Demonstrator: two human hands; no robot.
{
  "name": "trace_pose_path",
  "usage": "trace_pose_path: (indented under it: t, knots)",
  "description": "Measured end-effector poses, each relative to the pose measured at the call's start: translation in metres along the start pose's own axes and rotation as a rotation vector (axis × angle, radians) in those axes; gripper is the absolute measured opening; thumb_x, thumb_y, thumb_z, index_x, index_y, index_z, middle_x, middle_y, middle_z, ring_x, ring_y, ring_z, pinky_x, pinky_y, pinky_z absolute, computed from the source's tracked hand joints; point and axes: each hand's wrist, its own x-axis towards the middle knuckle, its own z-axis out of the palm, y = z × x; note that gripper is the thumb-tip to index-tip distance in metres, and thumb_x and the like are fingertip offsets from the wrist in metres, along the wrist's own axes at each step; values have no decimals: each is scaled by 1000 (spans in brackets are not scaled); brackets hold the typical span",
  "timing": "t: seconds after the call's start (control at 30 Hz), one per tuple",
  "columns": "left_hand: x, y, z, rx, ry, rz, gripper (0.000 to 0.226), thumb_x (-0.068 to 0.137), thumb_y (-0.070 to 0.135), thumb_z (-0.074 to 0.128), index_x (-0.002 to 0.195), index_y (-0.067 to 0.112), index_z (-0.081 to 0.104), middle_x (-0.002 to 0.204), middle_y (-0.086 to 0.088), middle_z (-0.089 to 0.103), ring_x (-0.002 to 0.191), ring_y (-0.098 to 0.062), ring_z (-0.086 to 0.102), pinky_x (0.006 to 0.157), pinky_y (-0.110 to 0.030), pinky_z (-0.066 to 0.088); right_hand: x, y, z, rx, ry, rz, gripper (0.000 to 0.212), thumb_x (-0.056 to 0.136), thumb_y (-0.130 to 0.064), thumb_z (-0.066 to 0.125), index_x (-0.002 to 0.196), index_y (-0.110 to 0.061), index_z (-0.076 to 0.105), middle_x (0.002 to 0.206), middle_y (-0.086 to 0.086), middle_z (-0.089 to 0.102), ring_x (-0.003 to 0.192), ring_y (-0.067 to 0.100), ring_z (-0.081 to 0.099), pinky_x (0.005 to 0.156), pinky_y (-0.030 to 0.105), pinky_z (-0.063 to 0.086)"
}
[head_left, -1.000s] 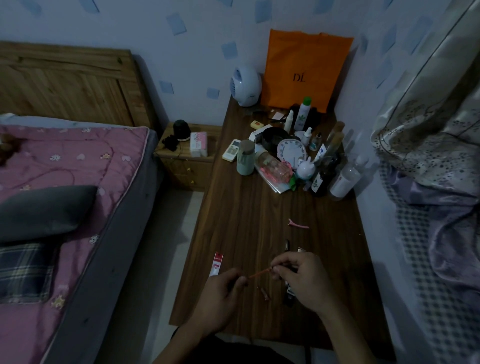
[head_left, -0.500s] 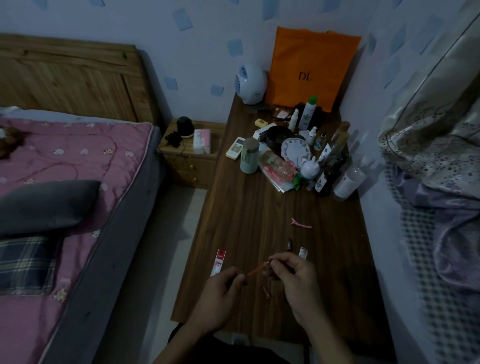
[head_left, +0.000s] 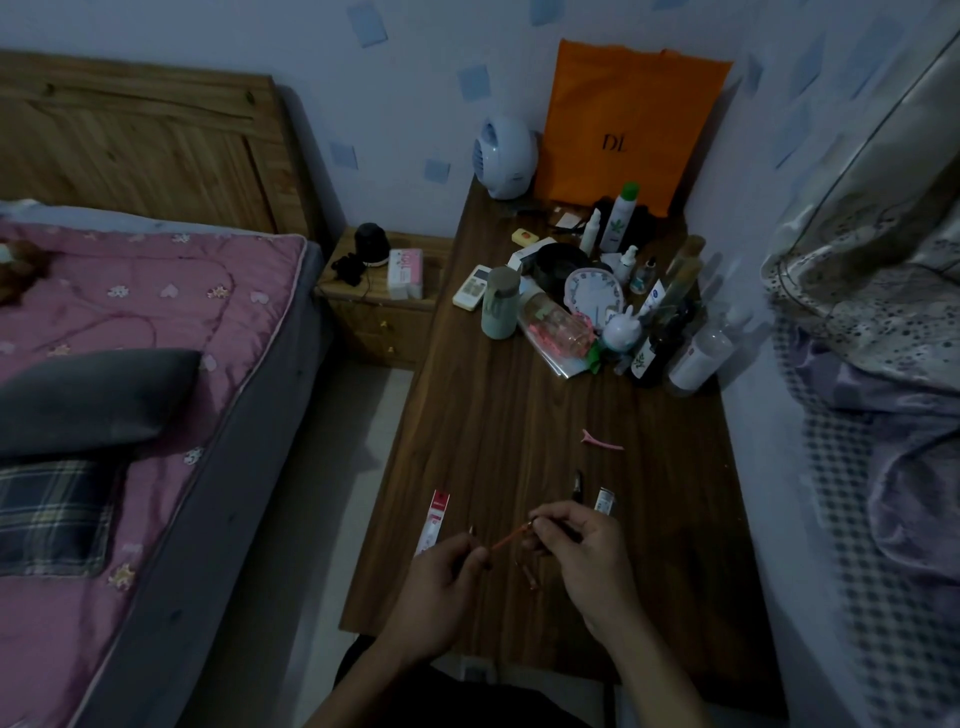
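Both my hands hover over the near end of a dark wooden table (head_left: 498, 415). My left hand (head_left: 441, 587) pinches the lower end of a thin orange-red stick (head_left: 508, 539). Its upper end is pinched by the fingertips of my right hand (head_left: 587, 556). The stick slants up to the right between them. A small brown piece (head_left: 530, 576) lies on the table just under the hands.
A red-and-white packet (head_left: 434, 521), a dark clip (head_left: 577, 486), a small white tube (head_left: 604, 500) and a pink hair clip (head_left: 601, 441) lie nearby. Bottles, a clock (head_left: 595, 293) and an orange bag (head_left: 623, 130) crowd the far end. A bed (head_left: 130, 364) stands left.
The hands and stick stay in nearly the same grip. The view has shifted slightly, and the right hand has drawn a little closer to the left.
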Motion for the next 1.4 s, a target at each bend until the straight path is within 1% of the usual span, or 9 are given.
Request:
trace_pose_path:
  t: [0.2,0.37,0.43,0.53,0.77,0.97,1.13,1.27,1.4]
  knots:
    - [2,4,0,40,-50,-25,23,99,25,48,81,30,62,78,4,65,73,0,62,65,-19,45,6,7,2,50,-12,40,24,92,-15,67,88,-36,76,88,-7,76,82,12,75,74,37,63]
    - [3,2,0,-4,-101,-55,21,99,25,47,90,18,65,88,-6,70,82,-21,67,75,-40,55,9,14,5,112,-45,120,19,92,-17,66,91,-33,76,90,-3,76,83,14,75,69,28,60]
    - [5,0,0,-13,-107,-66,21,99,26,48,90,17,65,88,-9,70,80,-25,67,71,-39,56,10,17,6,154,-63,158,18,91,-15,66,92,-30,76,92,1,76,83,16,75,68,29,58]
    - [8,-4,2,-8,-126,-89,22,99,28,48,90,17,65,87,-11,70,73,-20,68,66,-31,57,10,19,9,184,-104,195,17,92,-16,65,92,-28,77,94,3,76,82,17,73,68,28,55]
    - [15,-19,4,43,-130,-64,20,98,29,50,88,19,65,77,-5,69,65,-12,68,69,-42,59,14,23,13,147,-170,267,20,95,-19,62,93,-29,78,96,1,76,92,17,72,77,28,55]
    - [23,-31,0,143,-187,-34,20,98,32,50,85,30,65,76,2,70,67,-4,65,66,-29,55,15,28,19,65,-225,271,28,99,-16,56,89,-30,77,92,0,77,83,10,71,77,29,56]
    - [32,-52,-6,243,-178,-66,18,96,32,52,83,31,64,76,9,68,70,1,66,60,-12,49,22,33,11,90,-54,306,25,99,-22,57,85,-29,76,85,2,76,80,16,73,71,29,55]
    - [39,-81,-17,428,-141,-80,10,91,29,57,92,35,66,90,15,70,77,10,63,67,-7,47,28,41,2,138,55,327,23,99,-23,58,83,-25,75,79,1,74,73,15,70,64,28,54]
    - [49,-113,-30,668,-88,-125,30,87,23,60,115,35,62,119,9,60,96,-6,62,77,-22,52,29,47,1,132,79,338,21,99,-23,57,87,-19,74,69,-1,70,61,8,68,54,20,53]
